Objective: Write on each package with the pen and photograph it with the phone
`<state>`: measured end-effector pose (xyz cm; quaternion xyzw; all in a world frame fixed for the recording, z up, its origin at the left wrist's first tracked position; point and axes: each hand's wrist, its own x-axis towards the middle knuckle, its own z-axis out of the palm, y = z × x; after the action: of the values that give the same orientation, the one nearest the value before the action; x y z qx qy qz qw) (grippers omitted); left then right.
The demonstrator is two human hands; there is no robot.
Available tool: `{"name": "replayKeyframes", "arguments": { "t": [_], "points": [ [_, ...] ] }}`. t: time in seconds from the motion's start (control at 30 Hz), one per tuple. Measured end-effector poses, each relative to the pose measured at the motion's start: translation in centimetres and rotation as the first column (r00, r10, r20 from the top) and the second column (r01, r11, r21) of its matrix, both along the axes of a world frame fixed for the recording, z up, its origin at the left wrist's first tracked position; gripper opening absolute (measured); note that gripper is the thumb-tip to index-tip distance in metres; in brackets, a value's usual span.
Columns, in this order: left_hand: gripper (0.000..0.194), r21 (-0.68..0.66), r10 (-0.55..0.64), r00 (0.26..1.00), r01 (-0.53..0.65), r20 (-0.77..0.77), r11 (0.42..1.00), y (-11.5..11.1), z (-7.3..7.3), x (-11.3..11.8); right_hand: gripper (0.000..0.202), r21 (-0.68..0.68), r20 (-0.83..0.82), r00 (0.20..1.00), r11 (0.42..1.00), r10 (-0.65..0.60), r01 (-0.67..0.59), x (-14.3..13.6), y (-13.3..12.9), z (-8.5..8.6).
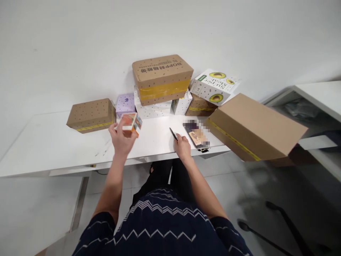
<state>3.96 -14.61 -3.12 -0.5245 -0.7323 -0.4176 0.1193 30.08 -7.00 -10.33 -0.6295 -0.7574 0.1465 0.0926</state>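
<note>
My left hand (123,137) grips a small orange and white box (130,121) just above the white table (61,149), in front of a purple box (126,104). Closed round a thin black pen (173,133), my right hand (183,146) rests near the table's front edge, the pen pointing up and left. To the right of that hand lies a phone (196,135), its screen lit and partly blurred out.
A brown dotted box (92,114) stands at the left. A taped carton (162,76) sits on white boxes (153,110) at the back. An avocado-print box (214,85) leans on a brown one. A large carton (255,128) overhangs the right front edge.
</note>
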Motion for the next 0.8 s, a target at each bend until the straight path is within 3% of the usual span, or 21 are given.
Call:
{"name": "replayKeyframes", "arguments": {
  "t": [0.13, 0.27, 0.37, 0.6, 0.7, 0.8],
  "points": [
    [0.061, 0.009, -0.169, 0.986, 0.169, -0.01, 0.986, -3.0, -3.4, 5.4, 0.046, -0.005, -0.02, 1.0, 1.0, -0.008, 0.008, 0.0, 0.1, 0.1],
    [0.065, -0.008, -0.207, 0.977, 0.207, -0.042, 0.978, -2.3, -6.2, 8.9, 0.047, -0.012, -0.044, 0.999, 1.0, -0.019, 0.019, 0.1, 0.3, 0.0],
    [0.072, -0.032, -0.22, 0.976, 0.219, -0.012, 0.975, -1.6, -7.4, 10.4, 0.046, -0.005, -0.058, 0.998, 0.999, -0.032, 0.032, 0.1, 0.4, -0.1],
    [0.095, -0.008, -0.353, 0.885, 0.373, 0.303, 0.928, -2.0, -8.8, 11.0, 0.043, 0.021, -0.112, 0.992, 0.998, -0.059, 0.061, 0.2, 0.6, -0.4],
    [0.083, 0.004, -0.357, 0.772, 0.417, 0.526, 0.909, -2.3, -9.4, 10.0, 0.042, 0.028, -0.192, 0.979, 0.997, -0.064, 0.07, 0.5, 0.8, -0.7],
    [0.069, -0.014, -0.255, 0.643, 0.382, 0.722, 0.924, -2.3, -9.7, 9.0, 0.039, 0.093, -0.372, 0.926, 0.991, -0.059, 0.101, 1.1, 0.6, -0.9]
  ]
}}
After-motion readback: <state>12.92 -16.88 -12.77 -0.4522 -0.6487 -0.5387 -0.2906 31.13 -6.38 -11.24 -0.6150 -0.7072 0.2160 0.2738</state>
